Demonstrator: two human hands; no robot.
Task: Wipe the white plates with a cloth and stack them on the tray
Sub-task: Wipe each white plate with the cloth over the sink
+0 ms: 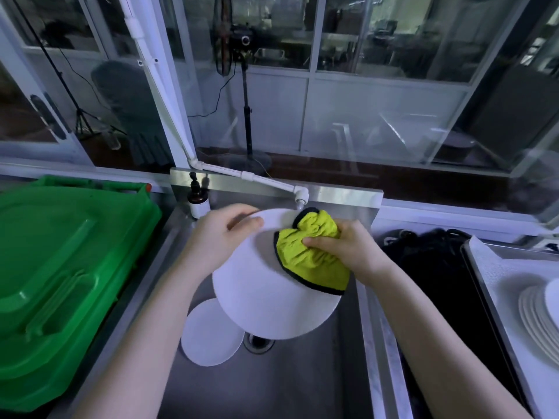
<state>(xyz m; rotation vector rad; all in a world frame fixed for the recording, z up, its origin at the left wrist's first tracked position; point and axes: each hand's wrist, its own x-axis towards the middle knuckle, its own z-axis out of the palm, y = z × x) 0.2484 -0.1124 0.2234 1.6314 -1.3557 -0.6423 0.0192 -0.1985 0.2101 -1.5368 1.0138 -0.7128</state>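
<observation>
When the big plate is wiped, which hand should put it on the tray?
Probably the left hand: it already holds the big plate by its rim. The right hand is full of cloth, though the tray lies on its side.

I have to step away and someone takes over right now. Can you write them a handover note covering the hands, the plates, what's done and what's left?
Left hand: grips the plate by its far rim, tilted over the sink.
Right hand: holds the cloth bunched against the plate's upper right.
Smaller plate: lies in the sink, partly under the held one.
Done: a stack of plates sits on the tray at the right.
Left: finish wiping the held plate and add it to the stack, then likely do the smaller plate.
</observation>
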